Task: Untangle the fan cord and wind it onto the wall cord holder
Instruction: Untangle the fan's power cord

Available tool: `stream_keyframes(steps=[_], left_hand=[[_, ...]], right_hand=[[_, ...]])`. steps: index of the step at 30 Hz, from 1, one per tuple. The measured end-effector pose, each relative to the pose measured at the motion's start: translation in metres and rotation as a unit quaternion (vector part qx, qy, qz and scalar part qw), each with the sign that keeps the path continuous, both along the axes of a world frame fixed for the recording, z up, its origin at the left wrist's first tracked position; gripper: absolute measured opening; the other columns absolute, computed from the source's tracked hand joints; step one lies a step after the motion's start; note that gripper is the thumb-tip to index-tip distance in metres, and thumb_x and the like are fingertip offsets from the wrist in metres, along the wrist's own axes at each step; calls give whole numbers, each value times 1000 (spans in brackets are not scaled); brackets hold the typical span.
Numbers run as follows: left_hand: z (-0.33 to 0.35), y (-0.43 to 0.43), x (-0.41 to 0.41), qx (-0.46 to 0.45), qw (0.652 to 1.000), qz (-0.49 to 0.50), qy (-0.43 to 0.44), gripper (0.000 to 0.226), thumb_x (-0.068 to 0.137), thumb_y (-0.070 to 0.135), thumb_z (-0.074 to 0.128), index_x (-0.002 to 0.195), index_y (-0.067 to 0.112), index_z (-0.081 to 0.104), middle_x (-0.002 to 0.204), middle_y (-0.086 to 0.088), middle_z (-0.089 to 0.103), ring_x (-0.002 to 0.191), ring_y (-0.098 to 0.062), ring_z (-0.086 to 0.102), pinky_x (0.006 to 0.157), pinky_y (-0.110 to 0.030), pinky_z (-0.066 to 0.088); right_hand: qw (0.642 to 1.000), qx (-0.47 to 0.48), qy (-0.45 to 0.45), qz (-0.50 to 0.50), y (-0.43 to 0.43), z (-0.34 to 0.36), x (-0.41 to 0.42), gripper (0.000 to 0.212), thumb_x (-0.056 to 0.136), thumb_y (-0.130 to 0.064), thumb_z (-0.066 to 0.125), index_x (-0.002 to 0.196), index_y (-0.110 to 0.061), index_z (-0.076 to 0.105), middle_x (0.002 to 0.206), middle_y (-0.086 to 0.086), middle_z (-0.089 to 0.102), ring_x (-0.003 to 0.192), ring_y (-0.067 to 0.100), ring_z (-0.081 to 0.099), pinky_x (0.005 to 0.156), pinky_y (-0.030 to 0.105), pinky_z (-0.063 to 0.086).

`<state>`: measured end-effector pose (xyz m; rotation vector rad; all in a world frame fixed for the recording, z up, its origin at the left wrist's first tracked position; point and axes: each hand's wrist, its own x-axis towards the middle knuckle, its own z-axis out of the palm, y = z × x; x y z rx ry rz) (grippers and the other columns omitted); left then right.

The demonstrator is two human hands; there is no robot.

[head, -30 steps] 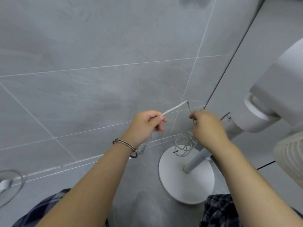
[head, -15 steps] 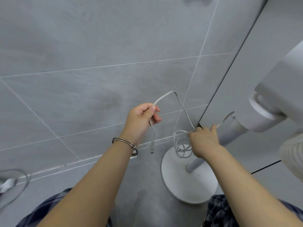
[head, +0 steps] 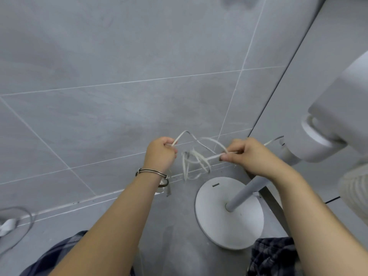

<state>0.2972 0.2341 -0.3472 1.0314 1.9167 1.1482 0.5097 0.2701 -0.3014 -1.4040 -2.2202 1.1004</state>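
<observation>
A thin white fan cord hangs in blurred, tangled loops between my two hands, in front of the grey tiled wall. My left hand grips one stretch of it in a fist, and the cord rises in a peak above that hand. My right hand pinches another stretch between thumb and fingers. From there the cord runs right to the white fan's neck. The plug end dangles below my left wrist. No wall cord holder is in view.
The fan's round white base sits on the grey floor with its grey pole rising to the motor housing at right. Another cable and a white plug lie at the far left. A wall corner runs up on the right.
My right hand has risen from near the fan base and lifted the tangled loops into the air. My left hand has shifted slightly right and lower. The plug end now hangs below my left wrist.
</observation>
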Motion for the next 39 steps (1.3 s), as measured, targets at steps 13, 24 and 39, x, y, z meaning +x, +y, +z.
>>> stream_keyframes(steps=[13,24,39], left_hand=[[-4,-12,26,-123,956,-260,58,75,87,16,60,148,22,17,146,-5,37,133,-19,39,100,-25,35],[2,-20,54,-5,924,-383,-9,61,88,3,55,141,27,36,148,10,36,138,-5,29,103,-17,25],[18,-24,52,150,976,-154,28,23,86,23,63,63,24,64,44,6,52,42,-6,44,49,-20,39]], right_hand=[[957,9,283,-69,1,14,6,26,66,-55,66,64,-31,74,72,4,61,63,4,52,76,23,43],[957,7,280,-78,0,13,2,37,91,-19,55,60,-28,73,71,12,56,62,1,54,83,25,40],[982,15,114,-147,-3,5,-10,43,97,-37,40,79,-11,69,52,1,38,35,3,30,41,14,25]])
